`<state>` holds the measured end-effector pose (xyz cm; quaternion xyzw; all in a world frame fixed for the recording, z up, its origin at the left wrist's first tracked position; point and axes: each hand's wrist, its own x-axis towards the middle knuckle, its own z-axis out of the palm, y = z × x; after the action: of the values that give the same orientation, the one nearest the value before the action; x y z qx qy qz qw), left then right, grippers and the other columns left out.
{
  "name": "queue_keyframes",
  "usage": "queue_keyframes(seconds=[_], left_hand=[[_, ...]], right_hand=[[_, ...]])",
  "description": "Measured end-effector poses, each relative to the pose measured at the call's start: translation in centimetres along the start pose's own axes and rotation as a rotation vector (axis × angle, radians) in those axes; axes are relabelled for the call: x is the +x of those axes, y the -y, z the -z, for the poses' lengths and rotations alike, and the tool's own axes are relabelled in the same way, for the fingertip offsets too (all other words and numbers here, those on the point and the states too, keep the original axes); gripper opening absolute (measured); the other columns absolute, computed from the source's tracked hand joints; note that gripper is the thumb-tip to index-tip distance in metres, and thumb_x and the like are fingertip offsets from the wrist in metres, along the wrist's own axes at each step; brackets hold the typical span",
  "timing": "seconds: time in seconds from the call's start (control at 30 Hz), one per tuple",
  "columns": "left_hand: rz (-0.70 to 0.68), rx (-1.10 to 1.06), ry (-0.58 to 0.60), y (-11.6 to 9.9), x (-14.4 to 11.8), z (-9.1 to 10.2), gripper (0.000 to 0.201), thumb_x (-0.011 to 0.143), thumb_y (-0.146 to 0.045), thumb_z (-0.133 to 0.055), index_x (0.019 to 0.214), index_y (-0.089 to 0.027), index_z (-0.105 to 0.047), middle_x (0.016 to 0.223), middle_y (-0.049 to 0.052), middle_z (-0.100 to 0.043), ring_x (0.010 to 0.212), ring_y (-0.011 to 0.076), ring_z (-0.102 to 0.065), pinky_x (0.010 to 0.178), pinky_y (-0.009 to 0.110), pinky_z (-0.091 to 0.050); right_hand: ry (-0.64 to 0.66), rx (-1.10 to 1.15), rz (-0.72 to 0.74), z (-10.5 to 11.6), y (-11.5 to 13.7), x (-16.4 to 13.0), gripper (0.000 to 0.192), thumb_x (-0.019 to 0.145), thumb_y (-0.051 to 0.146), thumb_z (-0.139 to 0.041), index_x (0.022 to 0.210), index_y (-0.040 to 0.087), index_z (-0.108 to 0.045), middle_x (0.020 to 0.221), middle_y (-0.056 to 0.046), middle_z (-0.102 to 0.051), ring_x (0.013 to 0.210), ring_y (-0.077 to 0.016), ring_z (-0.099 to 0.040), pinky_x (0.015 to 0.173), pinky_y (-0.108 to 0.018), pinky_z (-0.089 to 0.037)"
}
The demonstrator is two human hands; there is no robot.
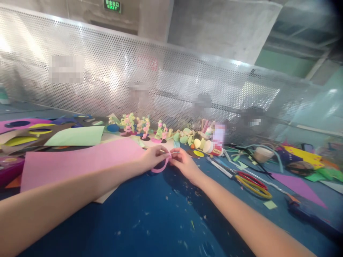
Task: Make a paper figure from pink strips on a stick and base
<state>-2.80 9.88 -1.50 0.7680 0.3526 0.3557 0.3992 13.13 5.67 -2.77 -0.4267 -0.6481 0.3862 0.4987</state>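
A pink strip (160, 167) is pinched between the left hand (153, 157) and the right hand (183, 164), bent into a loop just above the surface (150, 221) — blue and littered with scraps. A paper cup (262, 154) stands to the right; what it holds cannot be told. A pink sheet (77, 160) lies beside the left hand, scissors (252, 182) near the right. Small paper figures (139, 125) are lined up along a perforated metal screen (171, 82) — concrete walls are seen beyond.
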Motion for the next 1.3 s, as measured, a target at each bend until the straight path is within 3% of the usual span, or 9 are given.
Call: queue_keyframes(seconds=[0.37, 0.6, 0.83, 1.17, 1.3], left_hand=[[-0.001, -0.007, -0.036, 0.4, 0.5, 0.1, 0.03, 0.075, -0.043, -0.051, 0.084, -0.015, -0.056, 0.081, 0.004, -0.064, 0.078, 0.0169, -0.06, 0.07, 0.025, -0.043], [0.023, 0.058, -0.031, -0.1, 0.1, 0.7, 0.036, 0.075, -0.049, -0.049, 0.088, -0.017, -0.059, 0.083, 0.003, -0.064, 0.077, 0.0181, -0.058, 0.069, 0.026, -0.042], [0.018, -0.029, 0.047, -0.5, 0.2, 0.7, 0.033, 0.077, -0.045, -0.049, 0.087, -0.015, -0.058, 0.082, 0.003, -0.062, 0.079, 0.0173, -0.058, 0.073, 0.026, -0.043], [0.035, -0.065, 0.054, -0.4, 0.4, 1.1, 0.031, 0.08, -0.043, -0.045, 0.084, -0.015, -0.059, 0.079, 0.003, -0.063, 0.076, 0.0171, -0.058, 0.067, 0.025, -0.043], [0.02, -0.045, 0.033, -0.5, 0.3, 1.3, 0.031, 0.08, -0.042, -0.045, 0.083, -0.015, -0.059, 0.079, 0.003, -0.063, 0.075, 0.0163, -0.057, 0.067, 0.025, -0.042]], right_hand=[[-0.029, 0.064, -0.03, -0.2, 0.5, 0.1, 0.027, 0.072, 0.032, -0.059, 0.09, 0.024, -0.04, 0.075, 0.002, -0.057, 0.071, -0.0146, -0.058, 0.072, -0.033, -0.048], [-0.036, 0.07, -0.065, 0.0, 0.9, 0.2, 0.017, 0.079, 0.038, -0.051, 0.088, 0.024, -0.044, 0.072, 0.001, -0.056, 0.071, -0.0161, -0.058, 0.068, -0.032, -0.048], [-0.051, 0.019, -0.071, 0.1, 0.9, 0.2, 0.025, 0.074, 0.037, -0.059, 0.087, 0.022, -0.043, 0.071, 0.001, -0.057, 0.064, -0.0148, -0.056, 0.067, -0.031, -0.047], [0.014, 0.052, -0.021, 0.0, 1.7, 0.3, 0.013, 0.078, 0.029, -0.055, 0.088, 0.022, -0.05, 0.08, 0.0, -0.057, 0.074, -0.0145, -0.056, 0.069, -0.028, -0.046], [0.015, 0.038, -0.049, 0.0, 2.2, 0.1, 0.018, 0.079, 0.033, -0.053, 0.094, 0.022, -0.052, 0.081, -0.001, -0.059, 0.077, -0.0154, -0.057, 0.07, -0.028, -0.046]])
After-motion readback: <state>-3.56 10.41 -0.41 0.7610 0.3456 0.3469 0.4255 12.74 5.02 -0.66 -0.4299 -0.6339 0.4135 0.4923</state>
